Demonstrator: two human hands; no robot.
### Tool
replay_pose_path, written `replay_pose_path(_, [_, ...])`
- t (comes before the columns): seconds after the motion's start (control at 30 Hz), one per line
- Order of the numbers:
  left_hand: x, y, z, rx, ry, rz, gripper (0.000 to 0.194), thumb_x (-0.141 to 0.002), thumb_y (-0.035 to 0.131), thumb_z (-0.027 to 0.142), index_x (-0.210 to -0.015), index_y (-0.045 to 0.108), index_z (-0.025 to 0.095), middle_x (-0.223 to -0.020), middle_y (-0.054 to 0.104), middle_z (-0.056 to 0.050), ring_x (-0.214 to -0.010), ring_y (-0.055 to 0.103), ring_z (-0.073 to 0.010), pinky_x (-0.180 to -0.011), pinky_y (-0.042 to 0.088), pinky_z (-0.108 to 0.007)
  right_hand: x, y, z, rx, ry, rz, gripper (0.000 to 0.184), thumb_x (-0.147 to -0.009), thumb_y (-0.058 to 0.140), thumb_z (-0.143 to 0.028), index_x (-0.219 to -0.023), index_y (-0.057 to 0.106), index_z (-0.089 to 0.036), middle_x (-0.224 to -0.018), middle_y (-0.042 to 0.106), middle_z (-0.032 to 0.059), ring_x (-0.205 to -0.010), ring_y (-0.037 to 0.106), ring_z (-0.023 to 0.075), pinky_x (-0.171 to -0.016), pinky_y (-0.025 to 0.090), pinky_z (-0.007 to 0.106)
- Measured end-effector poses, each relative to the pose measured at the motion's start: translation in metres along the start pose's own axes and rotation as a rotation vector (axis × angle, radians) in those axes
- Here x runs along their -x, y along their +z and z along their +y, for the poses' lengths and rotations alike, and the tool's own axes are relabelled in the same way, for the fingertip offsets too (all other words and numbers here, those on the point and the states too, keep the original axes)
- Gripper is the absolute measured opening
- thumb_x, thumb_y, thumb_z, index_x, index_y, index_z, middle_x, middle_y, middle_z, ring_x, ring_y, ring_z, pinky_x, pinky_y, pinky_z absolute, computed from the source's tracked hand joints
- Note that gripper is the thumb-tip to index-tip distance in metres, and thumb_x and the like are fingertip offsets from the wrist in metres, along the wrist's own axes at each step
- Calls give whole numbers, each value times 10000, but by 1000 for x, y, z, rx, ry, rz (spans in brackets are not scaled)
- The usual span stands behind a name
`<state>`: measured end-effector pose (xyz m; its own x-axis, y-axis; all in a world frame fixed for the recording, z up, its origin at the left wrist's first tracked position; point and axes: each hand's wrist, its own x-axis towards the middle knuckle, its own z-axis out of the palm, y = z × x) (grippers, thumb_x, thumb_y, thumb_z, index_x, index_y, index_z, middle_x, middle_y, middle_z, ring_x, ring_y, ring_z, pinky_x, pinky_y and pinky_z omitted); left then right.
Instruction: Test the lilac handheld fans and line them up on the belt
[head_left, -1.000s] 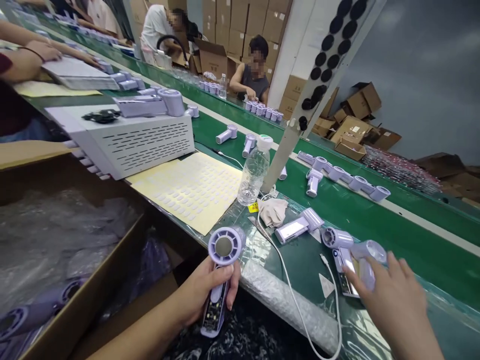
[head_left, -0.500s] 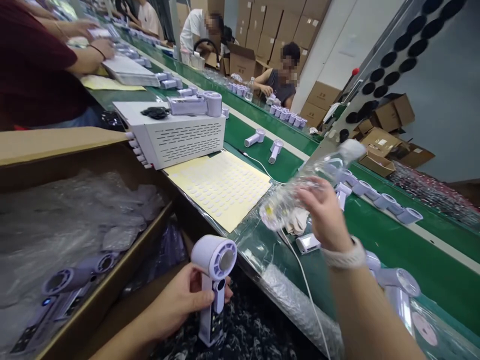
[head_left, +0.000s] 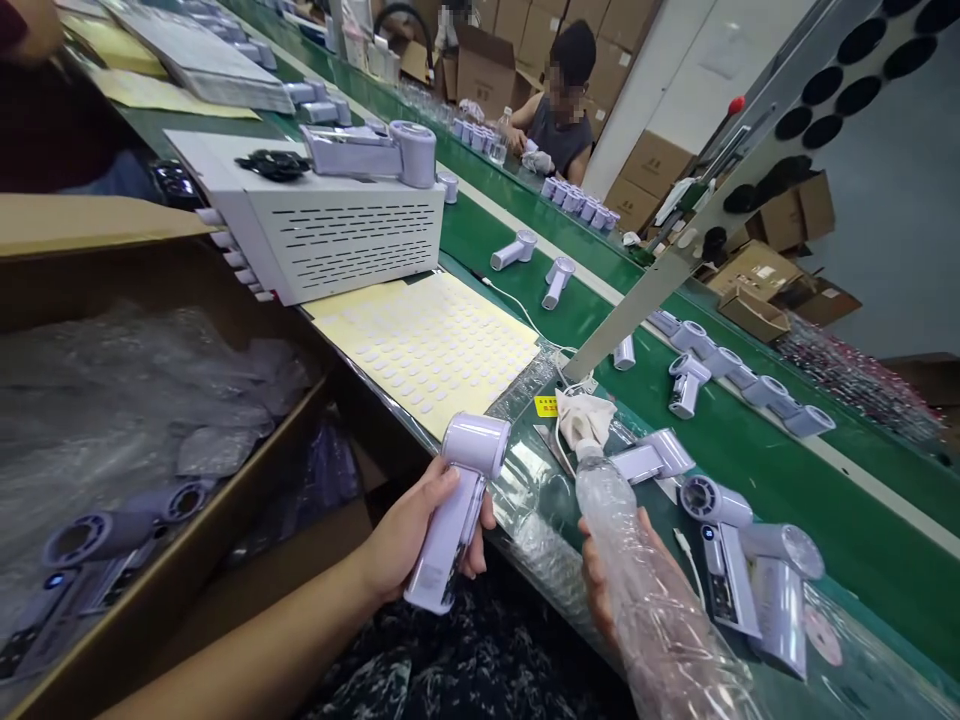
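My left hand is closed round the handle of a lilac handheld fan, held upright just off the near edge of the green conveyor table. My right hand grips a clear plastic water bottle that lies tilted toward me, its cap end pointing at a beige cloth. Several more lilac fans lie on the table just right of the bottle, with a white cable among them.
A yellow sticker sheet and a white vented box sit at left on the table. A cardboard box with bagged fans stands at my left. A slanted metal post rises ahead. A person sits across the belt.
My right hand let go of a fan on the table, lifted the bottle and brought it down toward me. The left hand turned its fan round and raised it slightly.
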<state>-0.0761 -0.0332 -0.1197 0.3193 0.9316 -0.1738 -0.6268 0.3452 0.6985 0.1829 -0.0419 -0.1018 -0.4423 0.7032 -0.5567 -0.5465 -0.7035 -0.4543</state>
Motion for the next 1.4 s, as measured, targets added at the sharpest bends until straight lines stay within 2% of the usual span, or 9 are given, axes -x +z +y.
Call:
replay_pose_path(0.27, [7, 2, -6, -104, -26, 122, 432, -931, 612, 537, -1155, 425, 219, -795, 723, -25, -503, 677, -170, -479, 531, -261, 19, -10, 0, 36, -62, -29, 573, -793, 715, -760, -1012, 760, -232, -710, 738, 14, -439, 634, 125, -355, 448, 197])
replay_pose_path(0.5, [3, 1, -3, -115, -56, 114, 476, -906, 636, 561, -1143, 405, 218, -789, 729, -26, -500, 681, -176, -477, 537, -267, 39, 19, -1, 35, 40, 27, 555, -751, 806, -700, -1051, 765, -235, -782, 770, 0, -566, 718, 128, -487, 556, 198])
replay_pose_path(0.67, [4, -3, -3, -70, -59, 84, 509, -901, 650, 555, -1191, 399, 221, -784, 730, -25, -497, 686, -184, -463, 542, -267, 31, 40, -6, 166, 23, 99, 647, -831, 596, -819, -1054, 756, -233, -835, 788, 40, -643, 744, 162, -575, 595, 259])
replay_pose_path(0.77, [8, -1, 1, -48, -49, 92, 411, -942, 605, 517, -1150, 419, 215, -795, 731, -35, -496, 688, -177, -455, 539, -255, 3, 66, -34, 497, -269, 171, 571, -881, 575, -755, -1059, 707, -229, -956, 781, 99, -767, 756, 252, -614, 613, 362])
replay_pose_path(0.93, [19, 6, 8, -16, -19, 95, 319, -970, 560, 491, -1052, 446, 205, -796, 730, -46, -488, 687, -172, -445, 538, -245, -82, 119, -103, 1285, -1083, 376, 685, -853, 648, -704, -1305, 535, -202, -1274, 679, 208, -1118, 686, 382, -861, 590, 542])
replay_pose_path(1.03, [24, 8, 10, 30, 4, 75, 301, -967, 529, 472, -1074, 451, 202, -793, 723, -38, -482, 683, -165, -439, 534, -237, -130, 133, -121, 1441, -1147, 428, 850, -820, 722, -645, -1433, 409, -147, -1327, 636, 272, -1227, 624, 434, -996, 500, 618])
replay_pose_path(1.1, [27, 8, 11, 63, 11, 60, 284, -962, 519, 454, -1076, 450, 203, -789, 718, -32, -484, 684, -162, -440, 536, -234, -141, 127, -124, 1515, -1092, 399, 848, -817, 733, -615, -1440, 427, -128, -1261, 672, 265, -1169, 657, 425, -966, 518, 600])
replay_pose_path(1.2, [27, 8, 12, 92, 10, 58, 258, -977, 508, 440, -1059, 448, 202, -799, 718, -37, -494, 689, -164, -445, 541, -236, -120, 99, -130, 1671, -1026, 362, 740, -763, 776, -587, -1334, 583, -157, -1178, 714, 206, -1056, 688, 389, -900, 550, 566])
replay_pose_path(1.4, [12, 21, 7, 170, -16, -44, 371, -961, 605, 491, -1121, 411, 218, -863, 723, -31, -558, 721, -183, -493, 593, -286, -72, 31, -131, 1906, -1017, 454, 214, -765, 732, -448, -736, 726, -236, -917, 708, 143, -986, 632, 389, -975, 452, 631])
